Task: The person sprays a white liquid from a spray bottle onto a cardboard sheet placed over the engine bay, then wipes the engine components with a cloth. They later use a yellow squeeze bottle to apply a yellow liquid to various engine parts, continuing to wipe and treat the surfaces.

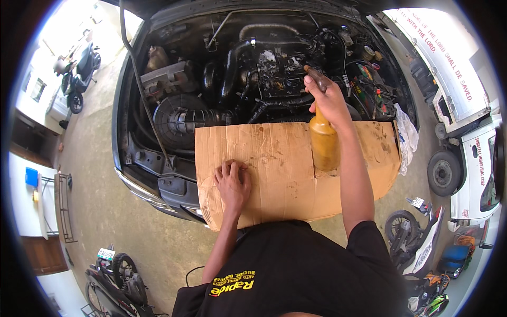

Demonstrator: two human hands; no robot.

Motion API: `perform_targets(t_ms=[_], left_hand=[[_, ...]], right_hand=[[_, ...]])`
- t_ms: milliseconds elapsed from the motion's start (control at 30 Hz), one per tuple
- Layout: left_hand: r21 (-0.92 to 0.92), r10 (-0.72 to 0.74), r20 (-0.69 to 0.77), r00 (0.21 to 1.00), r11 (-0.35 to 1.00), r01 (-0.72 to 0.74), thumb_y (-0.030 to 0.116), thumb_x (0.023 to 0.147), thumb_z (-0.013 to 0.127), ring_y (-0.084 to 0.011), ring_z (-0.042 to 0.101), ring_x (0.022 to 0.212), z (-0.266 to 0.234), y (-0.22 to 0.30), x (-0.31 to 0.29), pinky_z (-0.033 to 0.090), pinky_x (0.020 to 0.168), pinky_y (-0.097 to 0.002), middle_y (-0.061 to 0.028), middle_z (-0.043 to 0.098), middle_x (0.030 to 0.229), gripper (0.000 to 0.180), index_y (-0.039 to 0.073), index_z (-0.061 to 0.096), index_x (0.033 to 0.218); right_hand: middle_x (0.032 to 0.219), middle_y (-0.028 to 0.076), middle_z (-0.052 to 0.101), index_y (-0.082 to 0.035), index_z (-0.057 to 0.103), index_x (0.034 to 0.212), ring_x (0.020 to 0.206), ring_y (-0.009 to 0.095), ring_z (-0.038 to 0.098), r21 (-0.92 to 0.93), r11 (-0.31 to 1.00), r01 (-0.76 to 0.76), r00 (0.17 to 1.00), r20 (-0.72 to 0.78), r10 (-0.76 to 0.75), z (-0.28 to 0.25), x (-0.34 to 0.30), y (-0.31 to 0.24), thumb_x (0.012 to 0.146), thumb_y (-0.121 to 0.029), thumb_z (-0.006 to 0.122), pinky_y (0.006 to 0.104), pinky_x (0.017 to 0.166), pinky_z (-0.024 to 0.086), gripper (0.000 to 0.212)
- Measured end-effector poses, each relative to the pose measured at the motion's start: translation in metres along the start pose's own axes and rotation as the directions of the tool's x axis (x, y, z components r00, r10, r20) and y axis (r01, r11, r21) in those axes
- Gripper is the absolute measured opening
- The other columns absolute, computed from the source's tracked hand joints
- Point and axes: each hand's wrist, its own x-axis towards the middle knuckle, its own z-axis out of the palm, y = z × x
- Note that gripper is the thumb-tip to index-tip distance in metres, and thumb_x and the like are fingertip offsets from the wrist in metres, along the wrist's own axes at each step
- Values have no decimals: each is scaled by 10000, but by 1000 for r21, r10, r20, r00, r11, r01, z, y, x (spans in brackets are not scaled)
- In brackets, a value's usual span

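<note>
My right hand [330, 100] grips the top of a spray bottle [324, 145] with a dirty yellow body and a brown head. Its nozzle points away from me, over the engine [282, 74], whose top looks black, wet and grimy. The bottle's base hangs over or rests on a stained cardboard sheet [274, 185]; I cannot tell which. On the left part of that sheet lies my left hand [232, 185], palm down, fingers spread and slightly bent, holding nothing. The cardboard covers the front edge of the car's engine bay.
A thin prop rod [142, 90] stands at the left of the bay. Beside it are a round black air filter housing [179, 119] and a grey box [169, 76]. A battery [369, 87] sits at the right, near a white rag [405, 134]. Motorcycles [119, 282] and a white truck [475, 164] surround the car.
</note>
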Motion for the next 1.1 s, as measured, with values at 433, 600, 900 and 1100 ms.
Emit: perform_targets(t_ms=[433,600,900,1100], left_hand=[[2,-4,-6,1000,1000,4,138,974,766,-386,609,1237,2,-1,0,429,1178,-557,-101,705,1264,115,131,779,1088],[11,6,-36,999,1000,-6,136,977,769,-386,611,1229,1,0,0,431,1173,-553,-96,707,1265,111,128,781,1087],[-28,11,-47,999,1000,-12,134,967,782,-379,617,1230,2,-1,-2,434,1170,-547,-86,708,1257,117,129,777,1083],[0,26,-53,998,1000,-27,121,958,775,-373,623,1223,5,-4,-2,438,1162,-545,-75,713,1247,121,140,771,1077]], right_hand=[[973,58,724,10,776,1373,584,134,637,83,994,-63,996,-60,69,-20,-16,-10,1151,-519,751,296,538,532,574],[934,66,719,5,799,1319,571,137,635,5,993,-120,986,-113,120,-21,-23,-24,1143,-568,742,309,521,521,603],[976,54,705,3,800,1316,674,126,641,73,979,-192,969,-145,201,-5,-62,-5,1151,-554,740,315,519,540,584],[969,30,688,-18,791,1353,802,103,663,164,967,-193,957,-185,222,-14,-75,9,1149,-520,760,299,516,543,543]])
